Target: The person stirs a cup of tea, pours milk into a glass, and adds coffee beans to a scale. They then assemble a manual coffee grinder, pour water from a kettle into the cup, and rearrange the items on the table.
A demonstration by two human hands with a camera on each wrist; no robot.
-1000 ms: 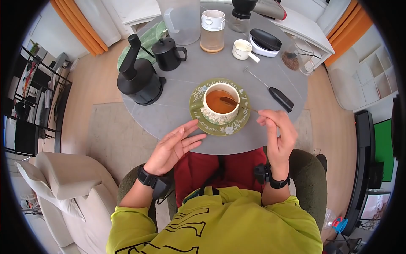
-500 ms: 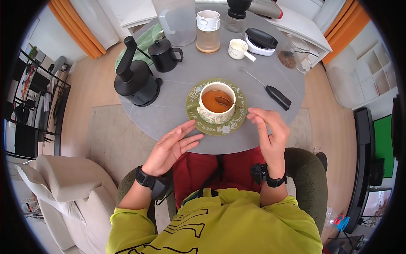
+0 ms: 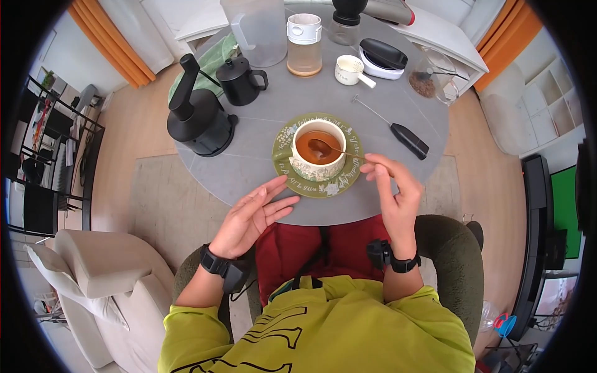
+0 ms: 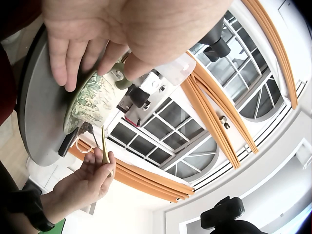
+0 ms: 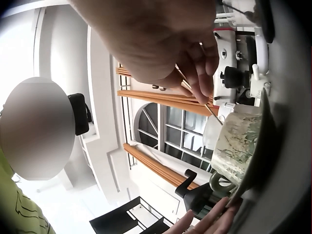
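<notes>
A patterned cream cup (image 3: 316,172) of brown liquid stands on a green saucer (image 3: 336,187) near the table's front edge. My right hand (image 3: 398,189) pinches the thin handle of a spoon (image 3: 352,155), whose bowl dips into the liquid. The right wrist view shows the spoon's handle (image 5: 212,115) slanting over the rim of the patterned cup (image 5: 237,144). On the near left, my left hand (image 3: 249,216) lies with fingers extended, their tips right at the saucer's rim. The left wrist view has those fingers (image 4: 75,58) beside the cup (image 4: 93,100).
A black milk frother (image 3: 409,142) lies to the right. At the left stand a black crank grinder (image 3: 202,124) and a black kettle (image 3: 241,87). Farther back are a white-topped bottle (image 3: 305,53), a cream scoop (image 3: 349,69) and a clear pitcher (image 3: 255,37).
The spoon's bowl has shifted about within the cup, with my right hand moving slightly along. The liquid's surface now shows darker swirls. My left hand stays by the saucer.
</notes>
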